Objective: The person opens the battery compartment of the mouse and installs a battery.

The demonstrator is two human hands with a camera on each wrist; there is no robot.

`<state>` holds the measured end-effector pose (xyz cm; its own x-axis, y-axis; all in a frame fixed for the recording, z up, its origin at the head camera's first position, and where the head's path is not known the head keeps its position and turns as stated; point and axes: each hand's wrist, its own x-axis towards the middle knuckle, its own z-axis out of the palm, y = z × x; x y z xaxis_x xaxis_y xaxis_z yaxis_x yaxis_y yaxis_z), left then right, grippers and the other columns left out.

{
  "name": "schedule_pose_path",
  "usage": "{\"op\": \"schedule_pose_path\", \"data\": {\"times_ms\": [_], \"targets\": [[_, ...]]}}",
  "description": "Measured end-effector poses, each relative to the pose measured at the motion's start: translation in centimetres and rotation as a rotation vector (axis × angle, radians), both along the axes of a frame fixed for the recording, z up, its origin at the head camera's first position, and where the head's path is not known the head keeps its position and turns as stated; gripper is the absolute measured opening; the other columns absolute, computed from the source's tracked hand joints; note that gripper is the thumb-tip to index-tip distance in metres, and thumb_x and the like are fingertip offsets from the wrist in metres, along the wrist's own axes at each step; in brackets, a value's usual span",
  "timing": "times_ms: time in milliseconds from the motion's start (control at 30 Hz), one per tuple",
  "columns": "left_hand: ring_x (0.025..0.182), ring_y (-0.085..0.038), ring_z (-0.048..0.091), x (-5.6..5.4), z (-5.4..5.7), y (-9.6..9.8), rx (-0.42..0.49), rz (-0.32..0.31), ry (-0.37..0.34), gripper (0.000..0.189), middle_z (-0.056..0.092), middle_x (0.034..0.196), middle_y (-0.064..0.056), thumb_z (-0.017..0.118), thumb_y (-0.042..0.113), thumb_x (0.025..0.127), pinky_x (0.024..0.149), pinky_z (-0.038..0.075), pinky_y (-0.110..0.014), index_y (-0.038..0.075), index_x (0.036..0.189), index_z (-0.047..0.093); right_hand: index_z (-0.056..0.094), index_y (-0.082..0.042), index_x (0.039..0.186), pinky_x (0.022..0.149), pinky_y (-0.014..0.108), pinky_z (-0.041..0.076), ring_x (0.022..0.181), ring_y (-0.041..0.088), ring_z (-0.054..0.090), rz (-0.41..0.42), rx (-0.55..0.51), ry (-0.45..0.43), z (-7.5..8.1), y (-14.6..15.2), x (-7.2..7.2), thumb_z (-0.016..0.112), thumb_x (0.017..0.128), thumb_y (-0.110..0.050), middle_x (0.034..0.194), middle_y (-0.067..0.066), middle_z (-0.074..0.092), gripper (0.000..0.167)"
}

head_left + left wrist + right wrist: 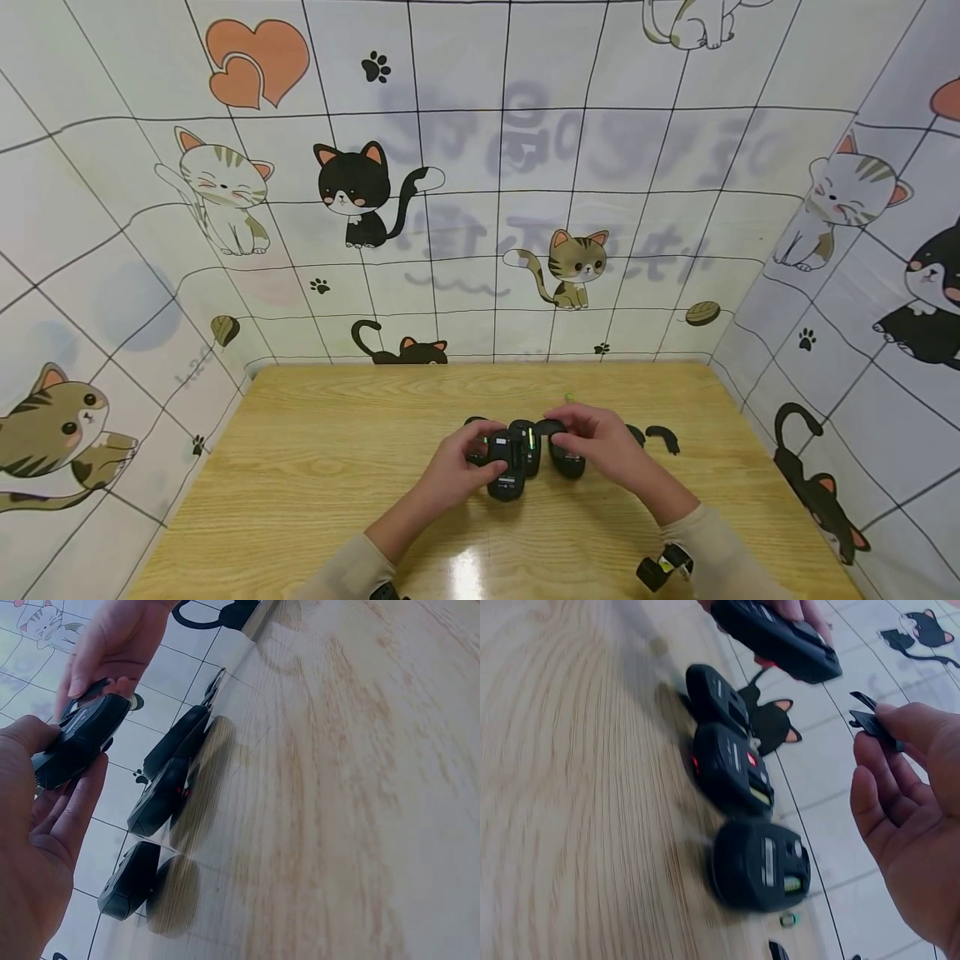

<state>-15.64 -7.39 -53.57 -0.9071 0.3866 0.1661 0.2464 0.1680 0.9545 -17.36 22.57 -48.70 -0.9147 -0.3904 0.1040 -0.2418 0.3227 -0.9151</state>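
My left hand (pixel 456 463) holds a black computer mouse (pixel 506 477) above the table, its labelled underside turned up in the head view. Thumb and fingers grip its sides. To the right, my right hand (pixel 600 440) pinches a thin, curved black battery cover (pixel 877 729) between thumb and fingertips. In the right wrist view the cover is apart from the held mouse (pixel 776 641). Below the hands, several more black mice lie with their undersides up, among them one mouse (pixel 761 866) showing a yellow-green battery (pixel 792 884) in its opened compartment. Another mouse (pixel 731 769) glows red.
On the wooden table (pixel 337 467), a loose curved black cover (pixel 663 438) lies right of my right hand. A small green item (pixel 569 397) is behind that hand. A cat-printed sheet (pixel 465 167) encloses the table at the back and sides.
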Motion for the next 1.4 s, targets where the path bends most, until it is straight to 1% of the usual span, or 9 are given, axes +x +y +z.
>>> {"op": "schedule_pose_path", "data": {"times_ms": [100,233,333,433,700,800,1033,1200,1400], "targets": [[0.106,-0.021,0.069,-0.1,0.0,0.0,0.002,0.0,-0.003,0.047,0.069,0.14,-0.007,0.084,0.013,0.101,0.083,0.063,-0.029,0.021,0.145,0.069,0.073,-0.003,0.139,0.071,0.034,0.06,0.088,0.015,0.067,-0.001,0.031,-0.016,-0.1,1.2,-0.1,0.078,0.106,-0.013,0.106,0.011,0.072,0.035],[0.104,-0.021,0.069,-0.2,-0.1,0.0,0.01,-0.005,-0.003,0.048,0.069,0.141,-0.008,0.084,0.012,0.101,0.082,0.063,-0.029,0.019,0.145,0.069,0.073,-0.002,0.14,0.074,0.04,0.064,0.083,0.024,0.069,-0.015,0.046,-0.031,-0.4,2.8,-0.4,0.077,0.106,-0.014,0.103,0.01,0.071,0.037],[0.104,-0.02,0.069,-0.3,-0.2,0.0,0.017,-0.008,-0.004,0.048,0.068,0.141,-0.008,0.083,0.011,0.101,0.081,0.064,-0.028,0.019,0.146,0.068,0.071,0.0,0.141,0.075,0.042,0.064,0.083,0.028,0.07,-0.003,0.05,-0.033,-0.5,4.2,-0.5,0.076,0.106,-0.013,0.105,0.012,0.071,0.037],[0.104,-0.02,0.069,-0.3,-0.2,0.0,0.021,-0.009,-0.006,0.048,0.068,0.14,-0.009,0.083,0.011,0.101,0.081,0.064,-0.028,0.018,0.146,0.068,0.071,0.001,0.14,0.075,0.041,0.064,0.086,0.024,0.071,-0.002,0.061,-0.042,-0.7,5.6,-0.5,0.075,0.107,-0.013,0.11,0.015,0.072,0.037],[0.103,-0.022,0.069,-0.3,-0.2,0.0,0.019,-0.007,-0.003,0.049,0.068,0.141,-0.009,0.083,0.01,0.1,0.081,0.064,-0.028,0.015,0.147,0.068,0.069,0.002,0.144,0.076,0.039,0.064,0.091,0.014,0.07,-0.082,0.125,-0.061,-1.5,9.5,-0.9,0.076,0.107,-0.014,0.122,0.021,0.075,0.04],[0.104,-0.022,0.069,-0.3,-0.1,0.1,0.015,-0.006,0.0,0.05,0.069,0.141,-0.009,0.083,0.01,0.1,0.081,0.064,-0.028,0.015,0.147,0.068,0.069,0.001,0.145,0.073,0.038,0.062,0.088,0.014,0.068,-0.121,0.151,-0.059,-1.6,10.7,-0.9,0.076,0.107,-0.015,0.123,0.023,0.075,0.042],[0.104,-0.021,0.069,-0.3,-0.1,0.1,0.01,-0.006,-0.004,0.049,0.068,0.141,-0.008,0.083,0.011,0.101,0.082,0.063,-0.028,0.017,0.147,0.068,0.069,-0.001,0.147,0.071,0.037,0.06,0.084,0.015,0.066,-0.181,0.194,-0.025,-2.2,13.2,-0.7,0.076,0.107,-0.018,0.128,0.017,0.074,0.043],[0.104,-0.021,0.068,-0.3,-0.1,0.1,0.009,-0.003,-0.002,0.048,0.068,0.14,-0.008,0.083,0.011,0.101,0.082,0.063,-0.028,0.017,0.146,0.068,0.067,0.0,0.148,0.074,0.036,0.061,0.09,0.012,0.067,-0.207,0.202,-0.016,-2.7,14.8,-0.7,0.075,0.108,-0.019,0.133,0.021,0.072,0.044],[0.104,-0.022,0.068,-0.3,0.0,0.0,0.007,-0.005,-0.001,0.049,0.068,0.14,-0.008,0.083,0.011,0.101,0.082,0.063,-0.028,0.014,0.147,0.068,0.067,0.0,0.148,0.077,0.03,0.061,0.097,0.008,0.067,-0.264,0.234,-0.041,-3.5,16.4,-1.0,0.074,0.109,-0.017,0.135,0.022,0.071,0.044]]}}
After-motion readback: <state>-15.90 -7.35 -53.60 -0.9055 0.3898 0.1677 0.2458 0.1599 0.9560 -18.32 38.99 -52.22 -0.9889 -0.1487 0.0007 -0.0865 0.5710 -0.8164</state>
